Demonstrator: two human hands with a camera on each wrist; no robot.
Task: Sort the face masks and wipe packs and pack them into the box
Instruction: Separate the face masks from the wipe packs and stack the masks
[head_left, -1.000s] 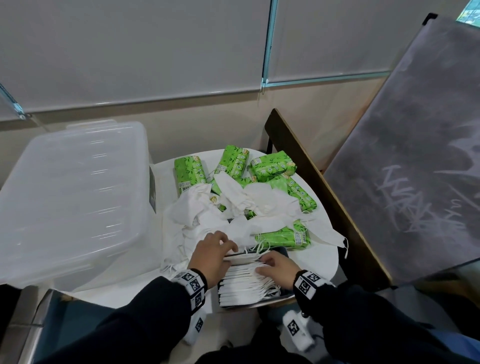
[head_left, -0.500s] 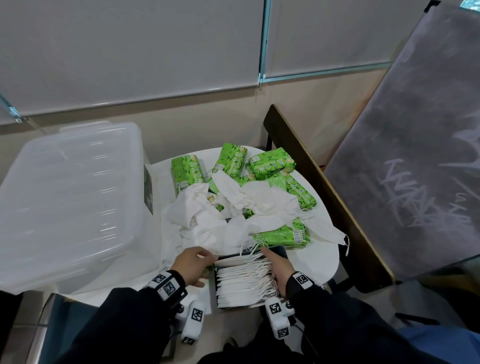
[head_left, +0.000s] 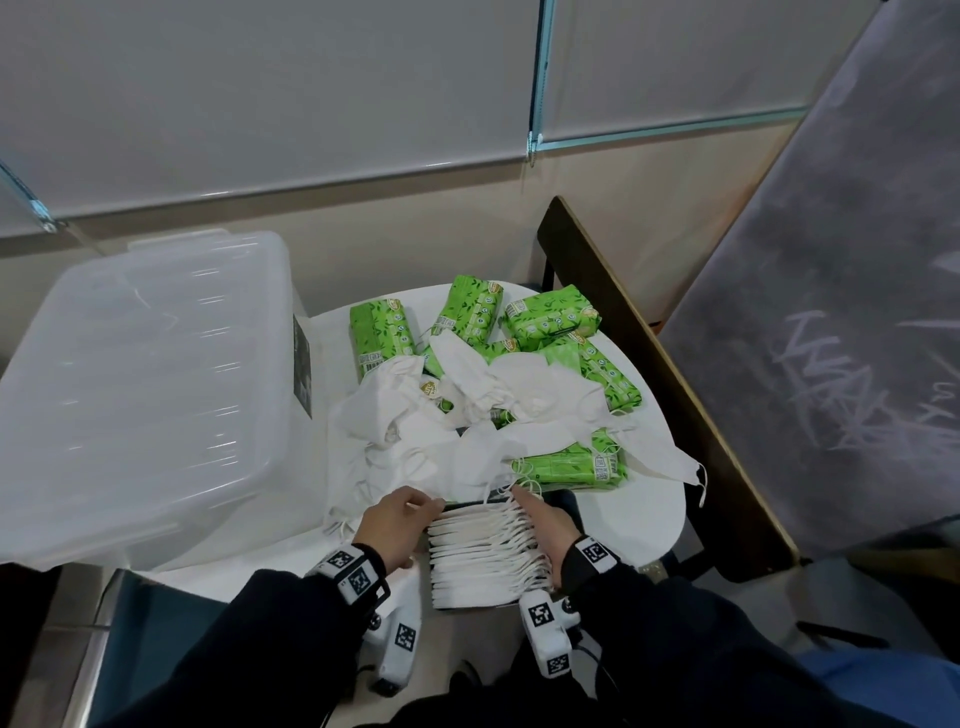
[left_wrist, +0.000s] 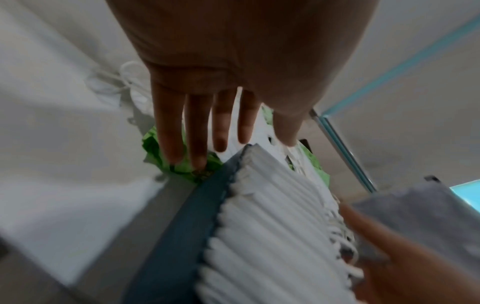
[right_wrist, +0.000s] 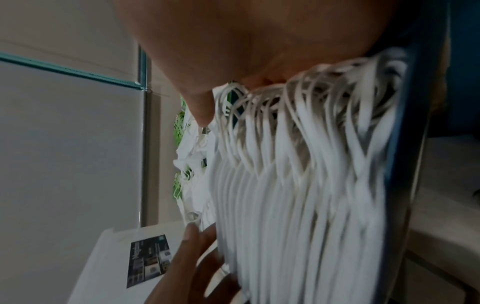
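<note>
my left hand lay flat and straight-fingered against the left side of the box of stacked masks; my right hand pressed the right side, its finger curl hidden. loose masks and green packs crowded just behind on the table; a clear bin sat left.

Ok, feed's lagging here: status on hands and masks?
Left hand and right hand flat against sides of mask stack. Loose masks over wipe packs behind.
</note>
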